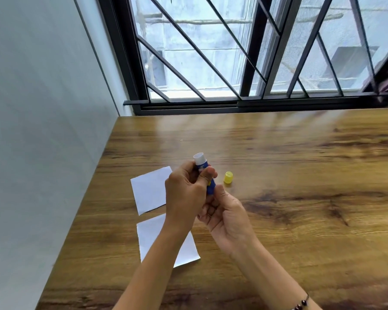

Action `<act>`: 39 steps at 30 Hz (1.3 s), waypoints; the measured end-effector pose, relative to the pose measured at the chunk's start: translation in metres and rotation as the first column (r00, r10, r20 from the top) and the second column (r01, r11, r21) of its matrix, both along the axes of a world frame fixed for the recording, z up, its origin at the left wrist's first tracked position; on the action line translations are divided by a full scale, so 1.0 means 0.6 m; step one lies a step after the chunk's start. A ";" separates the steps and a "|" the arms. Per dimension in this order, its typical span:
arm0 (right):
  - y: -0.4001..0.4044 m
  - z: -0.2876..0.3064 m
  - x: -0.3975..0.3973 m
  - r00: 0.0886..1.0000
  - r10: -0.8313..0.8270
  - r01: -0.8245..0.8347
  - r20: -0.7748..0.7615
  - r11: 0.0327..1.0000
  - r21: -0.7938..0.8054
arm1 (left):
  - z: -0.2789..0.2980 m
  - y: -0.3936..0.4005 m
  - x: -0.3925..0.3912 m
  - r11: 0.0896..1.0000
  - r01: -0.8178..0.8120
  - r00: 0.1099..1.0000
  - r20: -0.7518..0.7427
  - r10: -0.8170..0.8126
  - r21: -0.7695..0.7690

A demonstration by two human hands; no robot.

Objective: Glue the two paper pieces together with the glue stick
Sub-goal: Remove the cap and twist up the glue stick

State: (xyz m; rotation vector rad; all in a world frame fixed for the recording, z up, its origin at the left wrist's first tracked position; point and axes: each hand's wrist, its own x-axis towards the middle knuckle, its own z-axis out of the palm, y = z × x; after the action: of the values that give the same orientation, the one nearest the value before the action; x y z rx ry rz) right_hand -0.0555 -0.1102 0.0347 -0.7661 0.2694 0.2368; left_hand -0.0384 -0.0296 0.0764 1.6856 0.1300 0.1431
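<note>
Glue stick point(202, 170), uncapped, sits upright in our left hand point(186, 193) grip; our right hand point(227, 217) pinches its base, yellow cap point(228, 177) nearby.

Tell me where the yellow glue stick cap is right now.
In the head view, the yellow cap sits on the wooden table, just right of the glue stick held in both hands.

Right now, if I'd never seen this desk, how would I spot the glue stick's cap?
Start at the wooden table below the barred window, then find the two hands holding the blue glue stick over it. Just to their right, on bare wood, sits the cap. It is the only yellow thing there, small and rounded, unlike the flat white papers on the other side.
</note>
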 end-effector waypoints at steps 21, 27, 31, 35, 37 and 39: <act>-0.008 0.004 0.002 0.997 0.040 -0.036 -0.062 0.997 0.066 | -0.002 -0.007 0.008 0.999 0.020 1.000 0.005 -0.020 0.043; -0.009 0.003 -0.001 0.997 0.052 -0.056 0.053 0.994 0.093 | -0.001 0.000 0.009 0.998 0.037 0.999 0.023 -0.038 0.045; -0.008 0.001 -0.001 0.999 0.029 -0.031 0.034 0.997 0.071 | -0.005 -0.002 0.007 0.998 0.035 0.999 0.019 -0.036 0.054; -0.004 -0.001 0.001 0.999 0.008 -0.006 -0.035 0.998 0.059 | -0.005 -0.009 0.006 0.997 0.037 0.999 0.026 -0.039 0.072; -0.004 -0.006 0.003 0.999 0.004 0.000 -0.053 0.996 0.092 | -0.004 -0.011 0.006 0.995 0.042 0.998 0.038 -0.046 0.094; -0.005 -0.008 0.003 0.999 0.030 -0.027 -0.022 0.993 0.118 | 0.000 -0.011 0.005 0.996 0.044 0.998 0.039 -0.047 0.077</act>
State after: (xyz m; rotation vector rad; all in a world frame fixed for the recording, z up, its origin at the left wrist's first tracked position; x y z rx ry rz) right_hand -0.0535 -0.1134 0.0298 -0.6508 0.2649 0.2868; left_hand -0.0354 -0.0364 0.0761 1.7594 0.0565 0.1497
